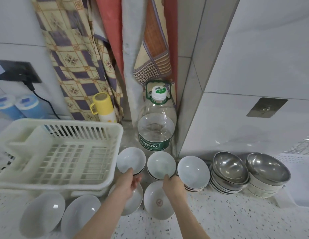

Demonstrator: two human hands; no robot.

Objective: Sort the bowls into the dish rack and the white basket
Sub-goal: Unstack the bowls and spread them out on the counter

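Beside the water bottle [156, 128] — clear, glossy plastic with a green label — white glazed bowls [161, 163] are showing a smooth, shiny ceramic finish. Right of the bottle, stacked steel bowls [230, 167] are gleaming with mirror-like metal. Left of it, the dish rack [55, 152] is presenting cream, slightly matt plastic slats. Behind the bottle, patterned cloth [76, 57] is hanging, soft and matt. Under the bottle, the counter [236, 218] is showing speckled, polished stone — terrazzo-like.
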